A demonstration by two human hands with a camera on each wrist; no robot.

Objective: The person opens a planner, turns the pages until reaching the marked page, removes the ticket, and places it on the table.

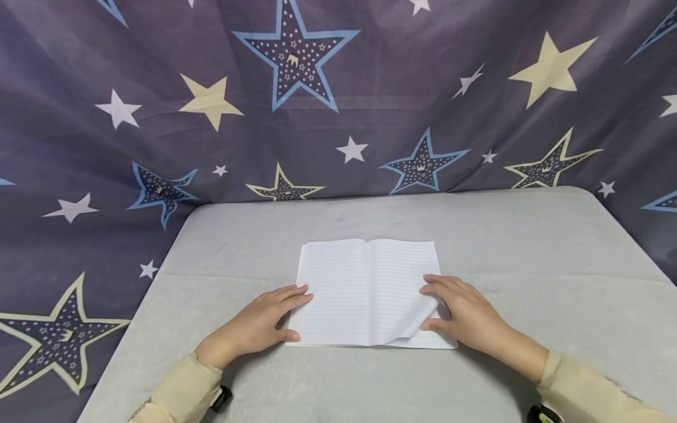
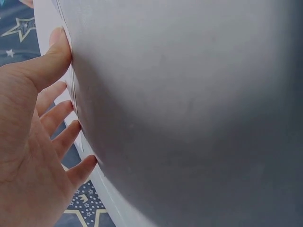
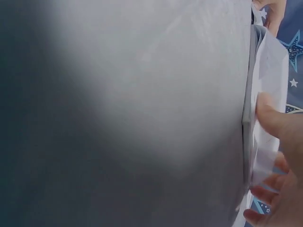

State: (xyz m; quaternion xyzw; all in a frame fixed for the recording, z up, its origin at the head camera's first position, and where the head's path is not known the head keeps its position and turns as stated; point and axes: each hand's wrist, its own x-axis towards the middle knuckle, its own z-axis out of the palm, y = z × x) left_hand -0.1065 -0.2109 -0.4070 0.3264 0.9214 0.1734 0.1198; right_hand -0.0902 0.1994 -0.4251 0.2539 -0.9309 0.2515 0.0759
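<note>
An open lined notebook [image 1: 333,294] lies on the grey-covered table, with blank ruled pages on both sides. My left hand [image 1: 264,320] rests at its left edge, fingers spread and fairly straight, fingertips and thumb on the page margin. In the left wrist view the left hand [image 2: 42,118] touches along the notebook's edge. At the right edge my right hand [image 1: 468,311] holds the lower corner of a page [image 1: 412,320], which curls up off the pages below. The right wrist view shows the lifted page [image 3: 272,71] between thumb and fingers of the right hand [image 3: 284,156].
The table [image 1: 391,223] has a pale grey cloth with rounded far corners. Behind it hangs a dark curtain [image 1: 317,135] printed with stars. Both forearms wear beige sleeves [image 1: 182,388], with a dark strap [image 1: 222,399] at the left wrist.
</note>
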